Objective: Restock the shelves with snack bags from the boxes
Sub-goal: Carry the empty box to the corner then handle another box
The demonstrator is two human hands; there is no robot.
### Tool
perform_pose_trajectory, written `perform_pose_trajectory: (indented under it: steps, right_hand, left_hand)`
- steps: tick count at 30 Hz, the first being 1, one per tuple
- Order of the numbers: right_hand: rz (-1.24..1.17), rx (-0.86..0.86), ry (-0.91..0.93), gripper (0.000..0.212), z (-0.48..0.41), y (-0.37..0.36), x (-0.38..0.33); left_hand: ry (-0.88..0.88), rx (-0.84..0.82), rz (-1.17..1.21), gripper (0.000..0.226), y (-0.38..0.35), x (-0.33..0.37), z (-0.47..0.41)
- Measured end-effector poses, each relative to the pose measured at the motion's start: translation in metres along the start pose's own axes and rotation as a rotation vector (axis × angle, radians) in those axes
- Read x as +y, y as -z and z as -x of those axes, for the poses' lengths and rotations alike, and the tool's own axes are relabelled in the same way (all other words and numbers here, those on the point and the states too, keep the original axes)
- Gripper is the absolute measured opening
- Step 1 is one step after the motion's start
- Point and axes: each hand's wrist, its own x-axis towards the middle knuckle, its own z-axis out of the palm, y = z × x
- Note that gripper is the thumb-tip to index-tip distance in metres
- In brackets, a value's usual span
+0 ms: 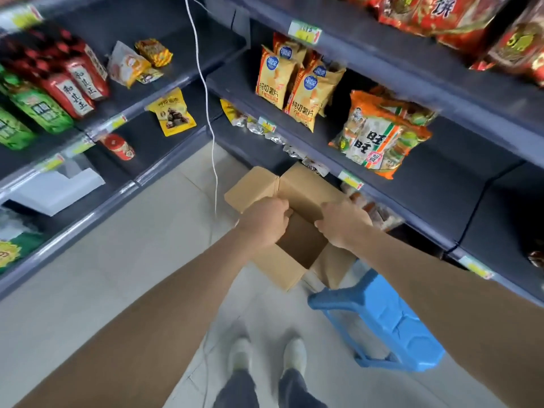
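Arms are stretched forward and down, both bare to past the elbow. Left hand (pixel 265 220) is curled shut on a flap edge of the box (pixel 297 228); right hand (pixel 343 223) is closed the same way on the opposite flap, knuckles up. Box is held between the hands above the floor (pixel 141 245), flaps spread outward. Plain brown cardboard, square-edged; the visible inside is bare cardboard, and the far part is hidden by the hands.

Shelves (pixel 441 92) on the right are dark grey with yellow price tags along the edges. Yellow chip bags (pixel 297 83) are stood upright in a small group on the middle tier. An orange cracker bag (pixel 379 134) is set just beside them on the same tier, glossy and puffed. Red bags (pixel 435 16) are seen on the tier above. Left shelving is stocked with green and red bags (pixel 56 86) laid in rows, plus a few loose yellow packs.

A blue plastic stool (pixel 382 316) is placed on the floor near the box, ridged top. A white cord (pixel 206 92) is hung down between the two shelving units. Pale shoes are seen at the bottom edge. Picture is slightly motion-blurred.
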Motion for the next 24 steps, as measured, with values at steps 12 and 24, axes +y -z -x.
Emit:
perform_pose_trajectory:
  steps: [12, 24]
  right_hand:
    - [-0.183, -0.170, -0.274, 0.045, -0.218, -0.220, 0.050]
    - [-0.376, -0.277, -0.525, 0.071, -0.340, -0.383, 0.074]
  left_hand:
    - [0.274, -0.184, 0.006, 0.042, -0.232, -0.094, -0.193]
    - [0.812, -0.165, 0.279, 0.084, -0.403, -0.146, -0.292]
